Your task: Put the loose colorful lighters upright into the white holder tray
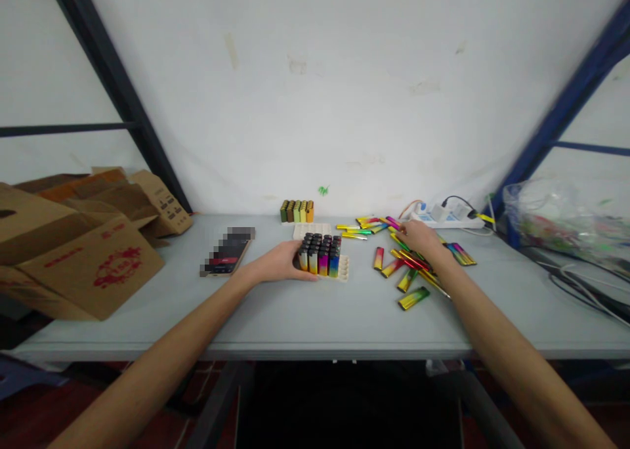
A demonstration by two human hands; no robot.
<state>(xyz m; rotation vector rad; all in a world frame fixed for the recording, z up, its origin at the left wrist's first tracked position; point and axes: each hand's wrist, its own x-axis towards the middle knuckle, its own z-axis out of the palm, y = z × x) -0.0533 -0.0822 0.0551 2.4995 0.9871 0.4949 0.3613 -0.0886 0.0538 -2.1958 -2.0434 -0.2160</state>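
Between the loose lighters (413,298) under the right hand (418,239), fingers bent low, and the phone, the left hand (290,262) cups upright black-topped lighters (319,255)

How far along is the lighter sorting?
Partway, it seems. Looks done: the upright block by the wall. In progress: black-topped lighters stand in the front tray, the left hand at their side; the right hand is at the loose lighters, its grip unclear. Apparently left: the front tray's bare slots on the right and those loose lighters.
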